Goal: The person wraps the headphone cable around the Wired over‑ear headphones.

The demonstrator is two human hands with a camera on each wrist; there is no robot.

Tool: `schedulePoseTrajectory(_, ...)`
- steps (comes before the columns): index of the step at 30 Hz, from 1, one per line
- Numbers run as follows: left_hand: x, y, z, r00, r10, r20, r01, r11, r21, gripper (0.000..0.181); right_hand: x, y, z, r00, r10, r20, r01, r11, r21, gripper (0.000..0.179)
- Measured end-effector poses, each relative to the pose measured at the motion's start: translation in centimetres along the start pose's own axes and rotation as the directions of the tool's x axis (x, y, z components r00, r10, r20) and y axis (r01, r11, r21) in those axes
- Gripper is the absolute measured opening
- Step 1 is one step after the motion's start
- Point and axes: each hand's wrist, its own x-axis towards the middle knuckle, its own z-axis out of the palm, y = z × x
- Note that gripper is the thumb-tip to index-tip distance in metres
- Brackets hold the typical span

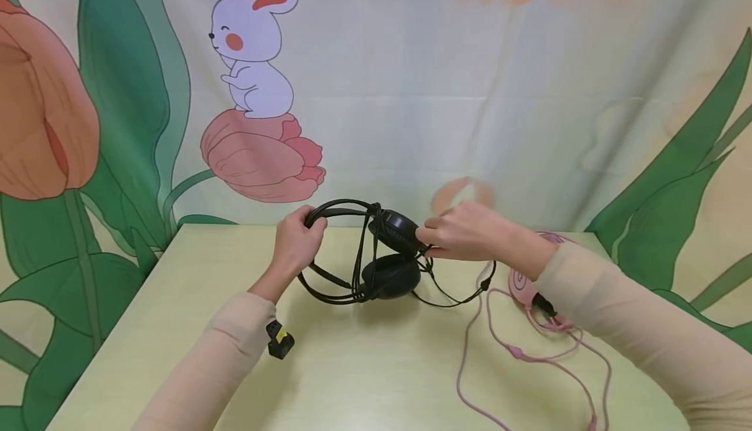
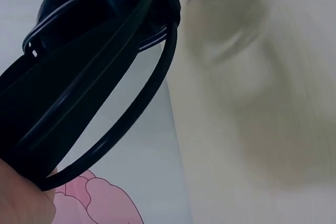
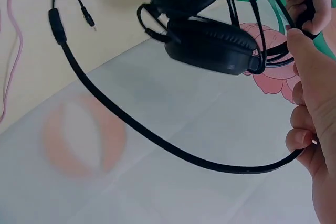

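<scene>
A pair of black headphones point(image 1: 392, 277) is held up over the table, ear cups toward the right. My left hand point(image 1: 298, 241) grips the headband, which fills much of the left wrist view point(image 2: 79, 103). Several loops of black cable run around the band and one ear cup. My right hand point(image 1: 467, 230), close beside the ear cups, pinches the black cable point(image 3: 157, 139). From those fingers the cable hangs in a curve to a splitter point(image 3: 56, 25), below which thin ends with plugs point(image 3: 88, 17) dangle. The fingertips' exact hold is partly hidden in the head view.
Pink headphones point(image 1: 519, 287) with a black part lie at the table's right, partly behind my right forearm. Their pink cable point(image 1: 467, 352) loops toward the front edge. Behind the pale table point(image 1: 364, 372) hangs a printed curtain point(image 1: 376, 91) with a rabbit and tulips.
</scene>
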Motion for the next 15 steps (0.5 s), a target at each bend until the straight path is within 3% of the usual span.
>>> schedulePoseTrajectory(8,-0.1,0.8,0.1,0.993,0.045,0.105,-0.051,0.998,0.047,0.017,0.2,0.8,0.1,0.991,-0.088,-0.101,0.07,0.984,-0.166,0.027)
schedulePoseTrajectory(15,-0.7,1.6,0.6,0.971,0.111,0.211,-0.127,0.99,0.066,0.013,0.3,2.3,0.3,0.963,-0.12,-0.24,0.062,0.97,-0.236,0.029)
